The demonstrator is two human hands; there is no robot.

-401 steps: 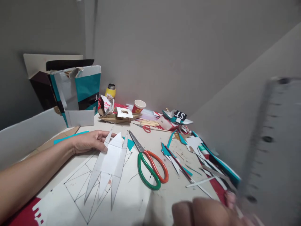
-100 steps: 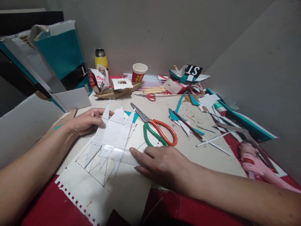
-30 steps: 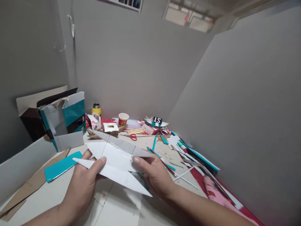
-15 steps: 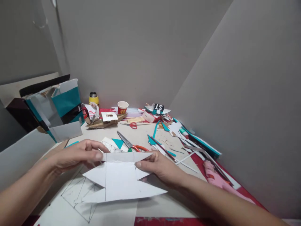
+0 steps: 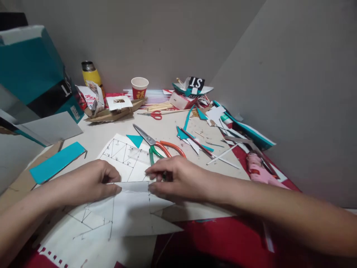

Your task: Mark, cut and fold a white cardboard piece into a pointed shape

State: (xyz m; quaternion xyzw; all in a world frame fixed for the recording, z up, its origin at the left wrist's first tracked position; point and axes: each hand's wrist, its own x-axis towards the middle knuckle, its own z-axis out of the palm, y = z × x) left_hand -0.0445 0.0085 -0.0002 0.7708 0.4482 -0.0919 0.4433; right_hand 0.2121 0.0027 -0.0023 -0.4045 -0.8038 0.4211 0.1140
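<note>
A white paper cutout (image 5: 131, 216) with pointed flaps and pencil lines is held between my two hands, low in the view. My left hand (image 5: 96, 182) pinches its upper left edge with thumb and fingers. At the upper right edge, my right hand (image 5: 170, 176) grips it the same way. Beneath lies a drawn sheet (image 5: 118, 147) with ruled triangles and a torn punched edge. Just beyond my right hand rest large scissors (image 5: 152, 141) with orange and green handles, blades apart. A teal triangle (image 5: 135, 140) lies beside the blades.
At the left stand a teal box (image 5: 30, 70) and a teal strip (image 5: 57, 162). Along the back are a yellow bottle (image 5: 92, 74), a paper cup (image 5: 139, 89), a cardboard boat (image 5: 115, 113) and small red scissors (image 5: 156, 115). Scraps (image 5: 195, 141) and a pink doll (image 5: 258, 169) lie at the right.
The view has tilted down and come closer. Both hands have drawn nearer together on the paper cutout, and its top strip now looks folded over. The right hand has shifted left.
</note>
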